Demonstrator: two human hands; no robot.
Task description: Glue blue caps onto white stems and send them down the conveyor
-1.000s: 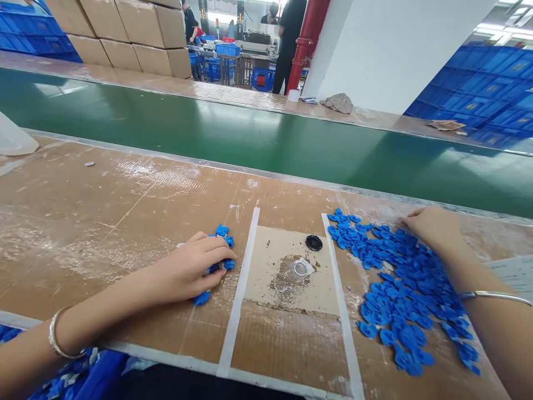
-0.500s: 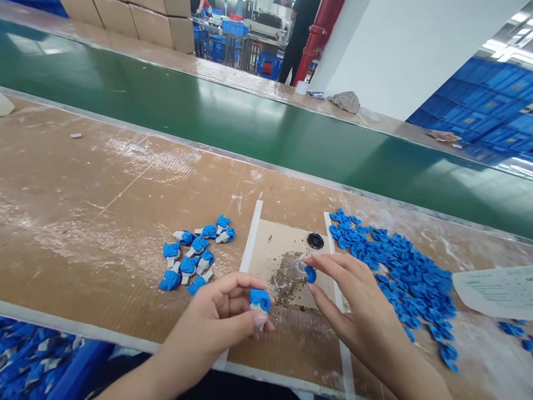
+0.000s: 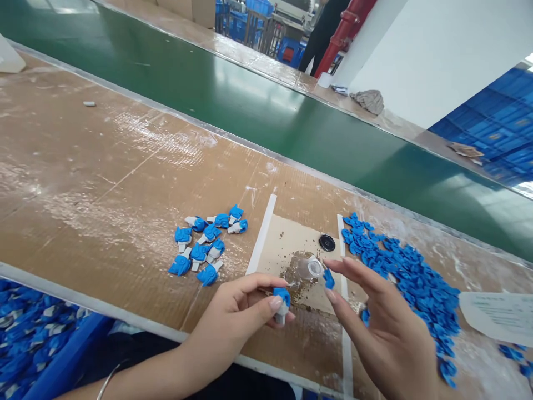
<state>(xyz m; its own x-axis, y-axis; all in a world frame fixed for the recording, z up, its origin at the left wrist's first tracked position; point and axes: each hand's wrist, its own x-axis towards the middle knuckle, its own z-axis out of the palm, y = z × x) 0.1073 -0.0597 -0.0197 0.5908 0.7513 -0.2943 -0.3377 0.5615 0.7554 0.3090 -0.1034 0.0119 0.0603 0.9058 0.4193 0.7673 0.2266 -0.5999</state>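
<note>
Between the thumb and fingers of my left hand (image 3: 245,311) is a blue-and-grey part (image 3: 282,303), its grey end pointing down. My right hand (image 3: 375,316) pinches a small blue piece (image 3: 328,278) at its fingertips, close beside a small clear cup (image 3: 313,268). That cup stands on a wet, stained cardboard sheet (image 3: 277,239), with a round black lid (image 3: 327,243) behind it. Several blue-and-grey parts (image 3: 200,253) lie in a group to the left. A large pile of loose blue pieces (image 3: 408,272) spreads to the right.
White tape strips (image 3: 262,233) flank the cardboard. A green conveyor belt (image 3: 250,100) runs behind the table. At the lower left is a blue bin (image 3: 79,361) full of parts. A translucent white container (image 3: 495,316) lies at the right. Beyond the belt, a person (image 3: 325,33) is partly visible.
The camera view has shifted, so the table items appear further right. My right hand has drawn the blue piece off the cup's rim. The part in my left hand is now more upright.
</note>
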